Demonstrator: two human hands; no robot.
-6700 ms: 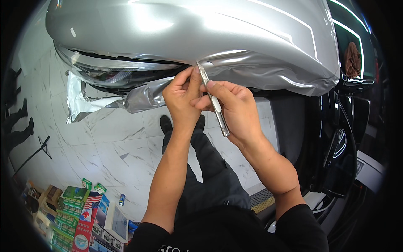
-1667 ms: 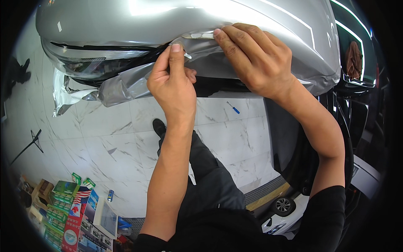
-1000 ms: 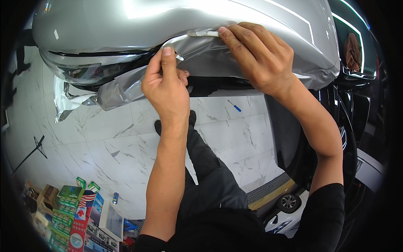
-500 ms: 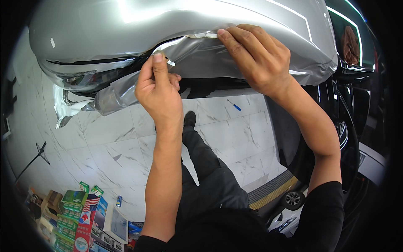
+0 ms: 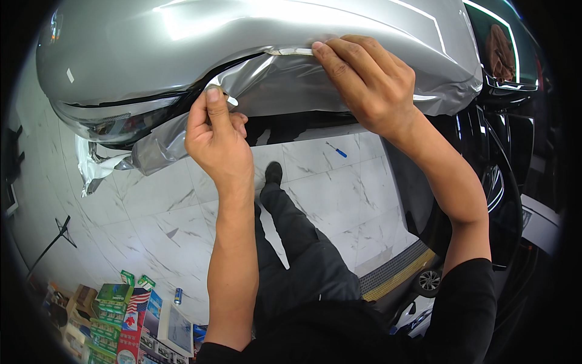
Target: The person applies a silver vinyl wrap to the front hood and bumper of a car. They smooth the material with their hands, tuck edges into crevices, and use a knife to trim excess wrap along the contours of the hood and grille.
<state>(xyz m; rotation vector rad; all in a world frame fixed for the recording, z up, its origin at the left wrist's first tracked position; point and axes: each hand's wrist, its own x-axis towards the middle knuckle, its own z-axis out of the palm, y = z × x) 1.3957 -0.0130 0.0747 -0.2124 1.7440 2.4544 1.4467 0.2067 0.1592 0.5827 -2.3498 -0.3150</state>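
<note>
Landmark: silver car panel [image 5: 182,54], curving across the top of the view.
Film: loose silver wrap film [image 5: 267,85] hangs crumpled from the panel's lower edge, trailing down to the left of it.
Left hand [image 5: 215,142]: just below the panel's edge, thumb and forefinger closed on a small pale piece at the film's edge; what that piece is cannot be told from here.
Right hand [image 5: 370,82]: lies flat on the panel to the right, fingers spread and pressing the film's upper edge down, clasping nothing.
Floor: white marble tiles [image 5: 151,224] under the panel; a small blue screwdriver [image 5: 336,150] lies there, below the right hand.
Boxes: colourful cartons [image 5: 115,309] far below the panel, at lower left.
</note>
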